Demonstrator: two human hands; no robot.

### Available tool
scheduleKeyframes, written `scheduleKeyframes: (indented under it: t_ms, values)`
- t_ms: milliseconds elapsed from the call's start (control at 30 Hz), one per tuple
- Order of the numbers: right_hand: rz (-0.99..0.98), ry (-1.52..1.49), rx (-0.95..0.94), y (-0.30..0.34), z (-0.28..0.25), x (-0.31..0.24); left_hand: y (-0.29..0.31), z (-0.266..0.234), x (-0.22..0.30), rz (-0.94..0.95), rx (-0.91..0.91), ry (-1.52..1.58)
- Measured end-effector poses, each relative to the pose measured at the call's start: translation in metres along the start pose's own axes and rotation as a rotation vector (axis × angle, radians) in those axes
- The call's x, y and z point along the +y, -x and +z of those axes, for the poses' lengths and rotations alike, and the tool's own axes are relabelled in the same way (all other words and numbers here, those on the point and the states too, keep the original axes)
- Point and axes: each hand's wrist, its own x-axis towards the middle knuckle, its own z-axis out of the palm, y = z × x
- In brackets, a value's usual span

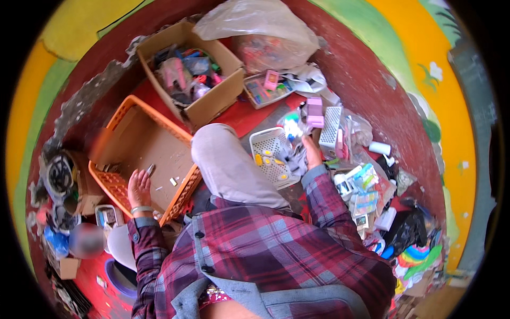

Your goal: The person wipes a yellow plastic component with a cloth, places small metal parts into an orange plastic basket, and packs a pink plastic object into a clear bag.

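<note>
My left hand (139,188) is at the near left side of an orange plastic crate (181,206), palm showing and fingers apart, with nothing in it. Close to its fingertips is a small silvery object (151,169). A few small pale bits, one a white piece (173,182), lie on the crate's brown bottom. My right hand (312,153) is at the right side of a white perforated basket (256,139), touching or beside crumpled grey material (295,160). Its fingers are mostly hidden. Several yellow-and-white pieces (267,153) lie in the basket. Just beyond it is a shiny clear packet (292,126).
A cardboard box (212,110) of mixed small items stands at the far side, beside a big translucent bag (260,24). Purple blocks (314,111) and a white perforated container (330,126) stand right of the basket. Packets and a black bag (408,231) are heaped at right.
</note>
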Motion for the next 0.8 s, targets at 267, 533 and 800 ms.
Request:
scheduleKeyframes:
  t_ms: [267,533,800]
  values:
    - [0.083,-0.305,0.443,0.055,-0.139,0.062,-0.028,-0.043,-0.019,-0.099,0.147,-0.100]
    - [0.077,-0.644,0.453,0.025,-0.162,0.047,-0.038,-0.052,-0.023,-0.139,0.173,-0.127]
    - [-0.048,-0.405,0.699,-0.112,-0.239,-0.024,-0.015,-0.085,-0.007,-0.120,0.213,-0.185]
